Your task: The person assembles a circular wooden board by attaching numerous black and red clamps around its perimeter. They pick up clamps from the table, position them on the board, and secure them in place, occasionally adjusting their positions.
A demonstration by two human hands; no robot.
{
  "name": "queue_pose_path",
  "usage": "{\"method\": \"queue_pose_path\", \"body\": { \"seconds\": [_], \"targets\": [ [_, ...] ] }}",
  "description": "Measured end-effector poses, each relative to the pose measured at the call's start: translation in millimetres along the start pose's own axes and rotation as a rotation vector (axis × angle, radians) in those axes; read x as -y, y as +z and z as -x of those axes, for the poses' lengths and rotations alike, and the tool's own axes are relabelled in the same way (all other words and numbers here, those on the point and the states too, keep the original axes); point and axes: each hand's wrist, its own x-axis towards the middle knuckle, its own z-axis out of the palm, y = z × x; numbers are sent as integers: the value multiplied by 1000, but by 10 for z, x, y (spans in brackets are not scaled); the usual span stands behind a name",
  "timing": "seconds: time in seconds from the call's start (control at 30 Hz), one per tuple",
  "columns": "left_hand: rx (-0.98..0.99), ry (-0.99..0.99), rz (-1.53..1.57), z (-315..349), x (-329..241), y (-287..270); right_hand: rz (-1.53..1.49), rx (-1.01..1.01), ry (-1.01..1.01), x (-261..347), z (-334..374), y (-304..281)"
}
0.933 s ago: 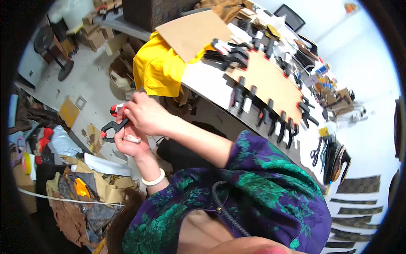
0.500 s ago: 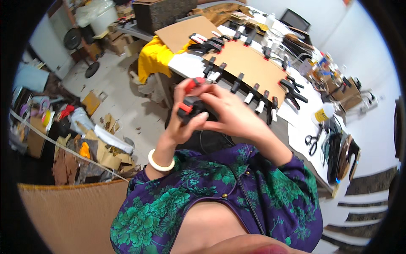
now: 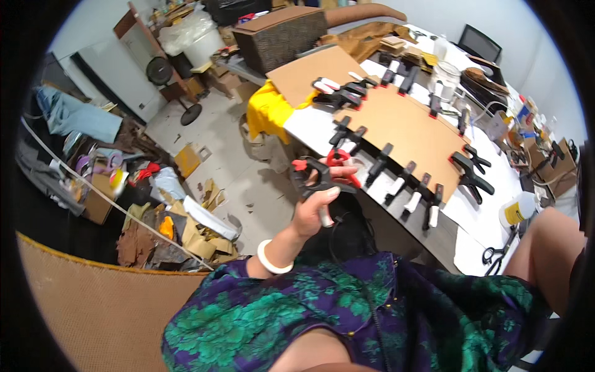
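Observation:
My left hand (image 3: 315,209) is closed around a black clamp (image 3: 317,177) with red parts, held over the near left edge of the table. Its exact shape is partly covered by my fingers. Just beyond it lies a tan board (image 3: 403,133) on a white-covered table (image 3: 322,127). Several black clamps (image 3: 379,162) grip the board along its edges, some with white handles and red pads. Two black spring clamps (image 3: 470,173) sit at its right corner. At the right rim my right forearm (image 3: 539,254) is raised and bent; its hand is out of view.
Black scissors (image 3: 494,257) and a white bottle with a yellow label (image 3: 519,208) are on the table's right. A yellow cloth (image 3: 268,111) hangs off its left edge near a brown sheet (image 3: 313,71). Scraps and cardboard (image 3: 198,229) litter the left floor; a black fan (image 3: 160,71) stands behind.
My right hand has let go of the clamp and gone out at the right. My left hand keeps the clamp. The view has turned, so the table appears shifted right and down.

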Motion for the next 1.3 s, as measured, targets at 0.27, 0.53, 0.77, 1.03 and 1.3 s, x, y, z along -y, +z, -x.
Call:
{"method": "queue_pose_path", "body": {
  "seconds": [0.27, 0.53, 0.77, 1.03, 1.3],
  "targets": [
    [29, -143, -4, -181, 179, 43, 14, 6, 54, -166, 137, -4],
    [168, -85, 20, -450, 226, 282, -227, -473, 8, 409, 726, -144],
    [546, 187, -72, -602, 482, 854, -997, 54, -109, 1265, 1149, 777],
    [903, -1, -143, -514, 657, 1261, -1220, 883, -149, 882, 1293, 1076],
    [1126, 148, -478, -648, 697, 1320, -1482, 1058, 160, 765, 1494, 1372]
  ]
}}
